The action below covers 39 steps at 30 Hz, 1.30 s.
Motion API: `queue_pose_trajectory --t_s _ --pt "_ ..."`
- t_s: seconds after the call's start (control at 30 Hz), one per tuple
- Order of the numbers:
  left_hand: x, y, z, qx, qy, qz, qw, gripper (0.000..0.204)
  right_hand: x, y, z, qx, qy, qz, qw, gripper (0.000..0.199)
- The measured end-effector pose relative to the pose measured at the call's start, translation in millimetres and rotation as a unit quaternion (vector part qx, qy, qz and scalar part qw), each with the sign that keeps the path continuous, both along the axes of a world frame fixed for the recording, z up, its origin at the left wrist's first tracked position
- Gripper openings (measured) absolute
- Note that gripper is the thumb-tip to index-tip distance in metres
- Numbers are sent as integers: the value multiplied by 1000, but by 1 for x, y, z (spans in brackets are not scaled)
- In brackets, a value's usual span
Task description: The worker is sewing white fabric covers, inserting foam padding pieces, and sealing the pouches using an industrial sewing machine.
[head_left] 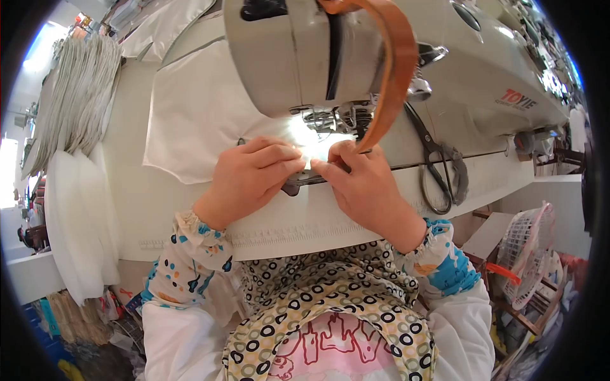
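Observation:
Both my hands meet under the lit needle area of a sewing machine (pixel 279 57). My left hand (pixel 251 174) is closed, its thumb and fingers pinching a bit of white fabric that glares in the lamp light. Opposite it, my right hand (pixel 365 184) pinches the same glaring fabric with its fingertips. A larger white fabric piece (pixel 197 111) lies flat to the left, running under the machine head; whether it joins the pinched bit I cannot tell. An orange band (pixel 394 70) curves down in front of the machine, close to my right hand.
Black-handled scissors (pixel 433 155) lie on the table right of my right hand. A stack of fabric pieces (pixel 79 89) and white sheets (pixel 79 216) hang at the left edge. Ruler marks line the table's front edge (pixel 298 238). A fan (pixel 526 254) stands at the lower right.

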State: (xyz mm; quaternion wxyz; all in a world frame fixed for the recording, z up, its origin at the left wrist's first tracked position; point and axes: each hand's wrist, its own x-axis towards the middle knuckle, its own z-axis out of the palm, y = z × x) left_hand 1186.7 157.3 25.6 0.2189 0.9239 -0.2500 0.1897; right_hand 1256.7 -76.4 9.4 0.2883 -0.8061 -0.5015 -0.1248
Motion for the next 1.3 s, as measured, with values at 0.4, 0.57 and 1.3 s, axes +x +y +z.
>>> queue_pose_trajectory --t_s 0.4,0.57,1.3 --pt "26 4 -6 37 -25 84 995 25 6 5 -28 -20 60 -160 985 32" --pt "30 10 -5 30 -17 92 995 21 20 -3 -7 220 319 -152 909 8" --pt "30 18 -15 7 -26 89 996 20 43 -6 18 223 289 -116 924 13"
